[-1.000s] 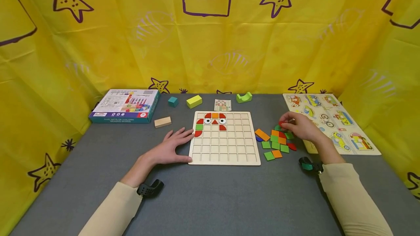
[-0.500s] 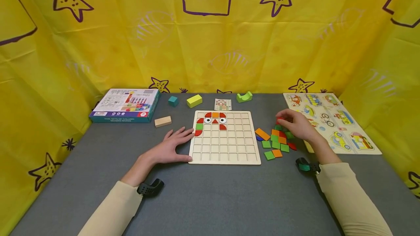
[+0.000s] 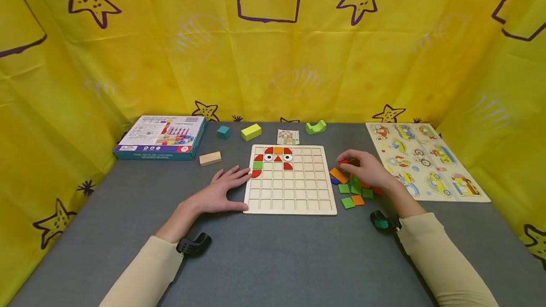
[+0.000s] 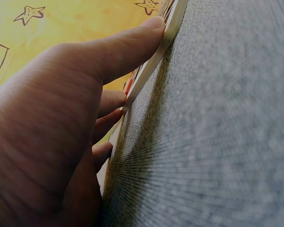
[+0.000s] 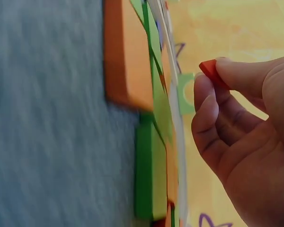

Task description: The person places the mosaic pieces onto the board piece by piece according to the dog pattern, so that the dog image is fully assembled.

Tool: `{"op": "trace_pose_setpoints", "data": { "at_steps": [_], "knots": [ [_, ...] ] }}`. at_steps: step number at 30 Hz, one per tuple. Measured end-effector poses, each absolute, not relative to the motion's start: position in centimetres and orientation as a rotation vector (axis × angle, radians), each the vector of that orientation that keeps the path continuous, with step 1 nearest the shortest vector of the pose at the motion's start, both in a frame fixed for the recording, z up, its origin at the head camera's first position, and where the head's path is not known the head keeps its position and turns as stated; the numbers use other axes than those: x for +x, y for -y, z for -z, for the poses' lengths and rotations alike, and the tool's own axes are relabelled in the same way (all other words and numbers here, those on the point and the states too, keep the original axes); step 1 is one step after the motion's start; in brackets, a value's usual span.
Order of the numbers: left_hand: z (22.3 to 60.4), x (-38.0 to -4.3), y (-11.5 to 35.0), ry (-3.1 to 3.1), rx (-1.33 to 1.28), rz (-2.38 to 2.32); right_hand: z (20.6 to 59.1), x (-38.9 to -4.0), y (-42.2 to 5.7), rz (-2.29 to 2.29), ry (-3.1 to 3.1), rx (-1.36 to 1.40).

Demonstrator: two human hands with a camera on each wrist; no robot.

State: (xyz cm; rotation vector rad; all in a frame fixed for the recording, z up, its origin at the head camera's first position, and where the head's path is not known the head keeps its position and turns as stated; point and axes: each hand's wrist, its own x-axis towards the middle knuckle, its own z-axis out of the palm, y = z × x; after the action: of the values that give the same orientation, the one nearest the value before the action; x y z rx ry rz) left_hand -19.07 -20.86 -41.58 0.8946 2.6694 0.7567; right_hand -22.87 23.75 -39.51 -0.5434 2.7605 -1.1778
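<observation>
My left hand (image 3: 218, 193) touches the left edge of the wooden grid board (image 3: 294, 198) with straight fingers and thumb. Red, green and orange tiles and two eye tiles sit in the board's upper left squares. Between thumb and fingertips my right hand (image 3: 368, 170) pinches a red tile (image 5: 213, 73), seen best in the right wrist view. That hand is raised above the loose tile pile, just right of the board. Green tiles (image 3: 343, 188), orange tiles (image 3: 357, 200) and a blue piece lie there, some hidden under the hand.
Behind the board lie a picture card (image 3: 288, 137) and a green arch block (image 3: 315, 127). Yellow (image 3: 251, 132), teal (image 3: 223, 132) and plain wooden blocks (image 3: 210, 158) stand left, beside a boxed toy set (image 3: 161, 138). A picture puzzle board (image 3: 426, 165) lies right.
My right hand, with the red tile pinched in it, has moved left from the far side of the pile toward the board. The left hand stays at the board's edge.
</observation>
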Motion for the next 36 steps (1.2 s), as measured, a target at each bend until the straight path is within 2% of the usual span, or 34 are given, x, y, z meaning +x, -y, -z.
{"op": "trace_pose_setpoints", "data": {
  "at_steps": [22,36],
  "knots": [
    [41.6,-19.1,21.0,-2.675,0.879,-0.721,39.3,-23.5,-13.0,1.192,-2.597,-0.728],
    [41.6,-19.1,21.0,-2.667,0.895,-0.744,39.7,-23.7,-10.9,1.069,-2.606,-0.748]
  ]
}}
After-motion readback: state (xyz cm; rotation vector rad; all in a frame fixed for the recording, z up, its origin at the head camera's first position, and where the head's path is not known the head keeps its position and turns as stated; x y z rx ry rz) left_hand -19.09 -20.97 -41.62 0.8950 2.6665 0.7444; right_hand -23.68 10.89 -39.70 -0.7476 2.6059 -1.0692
